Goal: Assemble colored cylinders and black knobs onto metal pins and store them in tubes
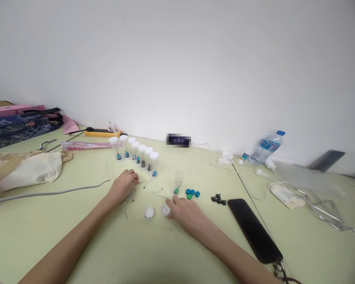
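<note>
In the head view, the left hand [124, 185] lay curled over a metal tool [127, 198] on the tabletop [77, 236]; its grip could not be told. The right hand [185, 212] rested released, fingertips touching a white cap [165, 210], near an open vial [179, 182].

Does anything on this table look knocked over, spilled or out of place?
Two things. The water bottle lies tipped over by the wall on the right. One vial stands uncapped apart from the capped row, with blue and green beads loose on the table beside it.
</note>
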### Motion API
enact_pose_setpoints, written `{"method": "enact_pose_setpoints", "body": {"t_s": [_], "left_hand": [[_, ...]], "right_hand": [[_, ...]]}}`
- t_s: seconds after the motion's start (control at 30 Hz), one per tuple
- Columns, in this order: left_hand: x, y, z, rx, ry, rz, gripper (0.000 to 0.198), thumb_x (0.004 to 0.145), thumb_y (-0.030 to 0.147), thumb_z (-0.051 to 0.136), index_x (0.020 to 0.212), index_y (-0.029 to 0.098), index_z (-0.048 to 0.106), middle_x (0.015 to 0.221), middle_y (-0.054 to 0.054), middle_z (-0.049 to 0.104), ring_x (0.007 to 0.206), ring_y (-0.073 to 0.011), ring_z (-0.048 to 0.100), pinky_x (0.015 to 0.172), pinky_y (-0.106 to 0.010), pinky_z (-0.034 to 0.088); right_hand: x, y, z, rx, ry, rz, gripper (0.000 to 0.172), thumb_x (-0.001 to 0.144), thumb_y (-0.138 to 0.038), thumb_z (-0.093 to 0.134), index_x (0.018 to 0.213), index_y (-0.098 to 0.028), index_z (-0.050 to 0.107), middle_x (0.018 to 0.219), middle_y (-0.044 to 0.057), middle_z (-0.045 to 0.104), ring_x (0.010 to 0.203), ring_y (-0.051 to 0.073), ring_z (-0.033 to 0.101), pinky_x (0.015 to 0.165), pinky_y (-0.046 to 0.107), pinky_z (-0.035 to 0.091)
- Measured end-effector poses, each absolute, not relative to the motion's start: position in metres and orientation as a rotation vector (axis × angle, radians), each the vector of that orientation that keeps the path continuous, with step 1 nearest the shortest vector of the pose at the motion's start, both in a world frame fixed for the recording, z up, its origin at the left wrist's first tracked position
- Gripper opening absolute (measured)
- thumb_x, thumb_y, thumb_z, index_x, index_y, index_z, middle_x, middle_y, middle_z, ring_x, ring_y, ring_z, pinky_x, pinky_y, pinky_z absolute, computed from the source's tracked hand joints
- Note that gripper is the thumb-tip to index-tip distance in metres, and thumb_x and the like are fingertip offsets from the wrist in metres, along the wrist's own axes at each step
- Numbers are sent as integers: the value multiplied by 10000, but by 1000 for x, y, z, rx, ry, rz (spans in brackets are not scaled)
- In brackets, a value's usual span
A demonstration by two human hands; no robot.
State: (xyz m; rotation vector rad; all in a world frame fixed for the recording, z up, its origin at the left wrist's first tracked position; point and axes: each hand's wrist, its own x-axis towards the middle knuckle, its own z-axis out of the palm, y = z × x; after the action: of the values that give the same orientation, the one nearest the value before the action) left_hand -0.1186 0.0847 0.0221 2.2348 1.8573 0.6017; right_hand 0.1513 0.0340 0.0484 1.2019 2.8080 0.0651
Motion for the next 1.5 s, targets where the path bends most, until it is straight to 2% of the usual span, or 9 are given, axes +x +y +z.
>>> {"method": "enact_pose_setpoints", "body": {"t_s": [0.2,0.53,0.77,0.83,0.93,1.03,1.2,1.5], "left_hand": [[-108,81,10,2313,1796,598,200,859,170,381,718,196,520,814,-67,587,829,-238,503,662,-334,396],[-107,82,12,2345,1741,623,235,888,159,341,742,200,521,819,-57,599,831,-232,513,695,-340,409],[-110,81,20,2379,1690,598,269,902,163,322,772,190,555,856,-64,612,848,-232,512,707,-334,414],[-105,80,17,2403,1674,583,278,920,201,318,790,189,564,854,-67,613,848,-237,513,710,-339,414],[-97,76,13,2446,1655,563,193,906,300,415,864,189,567,896,-72,613,861,-247,516,723,-349,416],[-91,72,11,2493,1652,545,127,866,289,478,875,186,552,918,-81,598,863,-257,512,735,-365,412],[-88,71,7,2557,1641,511,129,865,161,402,819,180,522,885,-87,565,825,-246,504,736,-370,411],[-87,72,5,2676,1549,492,233,916,152,329,780,189,515,819,-70,550,736,-219,495,705,-352,387]], "right_hand": [[144,28,41,1180,2816,43,200,878,-305,587,992,-158,515,887,48,613,745,196,618,542,274,418],[147,26,49,1247,2757,2,269,860,-302,616,1053,-155,500,902,64,629,777,216,635,564,276,426],[159,25,74,1284,2594,-57,126,828,-204,636,922,-137,585,874,78,664,745,215,661,525,264,395],[160,25,78,1329,2530,-57,119,815,-170,637,915,-120,593,871,107,674,744,230,670,516,263,387],[161,25,79,1363,2459,-52,87,781,-80,622,860,-113,608,862,141,684,736,241,676,499,256,371],[162,26,80,1359,2416,-54,166,712,32,591,750,-128,614,801,134,690,713,234,676,486,246,355],[161,26,82,1342,2363,-68,255,596,115,591,671,-127,618,758,123,700,691,244,680,477,237,346],[160,24,84,1286,2377,-69,283,590,120,578,690,-132,657,724,102,707,686,226,677,482,238,350]]}}
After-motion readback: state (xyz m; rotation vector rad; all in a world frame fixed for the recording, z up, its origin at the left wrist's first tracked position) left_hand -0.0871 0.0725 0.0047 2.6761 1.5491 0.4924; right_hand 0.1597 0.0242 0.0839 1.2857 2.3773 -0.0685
